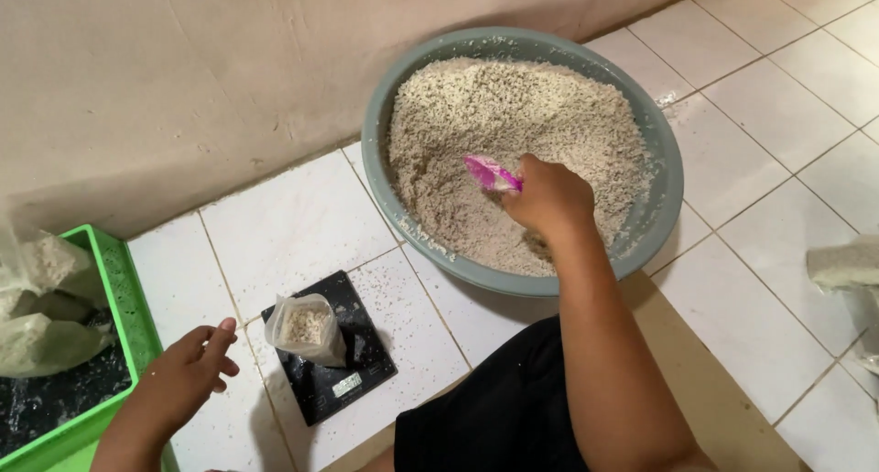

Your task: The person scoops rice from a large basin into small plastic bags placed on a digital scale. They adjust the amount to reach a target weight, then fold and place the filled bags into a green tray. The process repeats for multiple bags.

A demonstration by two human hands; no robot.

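Note:
A large grey basin [389, 97] on the tiled floor holds a heap of pale grainy mix [513, 133]. My right hand [549, 197] is inside the basin, closed on a pink scoop [490, 173] that digs into the mix. A small clear plastic bag [307, 327], partly filled with the same mix, stands upright on a black digital scale [352, 380] in front of the basin. My left hand [188, 376] hovers left of the scale with fingers loosely apart, holding nothing and not touching the bag.
A green plastic crate [124, 298] at the far left holds filled pale bags [41, 339]. A beige wall runs behind the basin. Another pale filled bag [842, 263] lies at the right edge. Grains are scattered on the white tiles.

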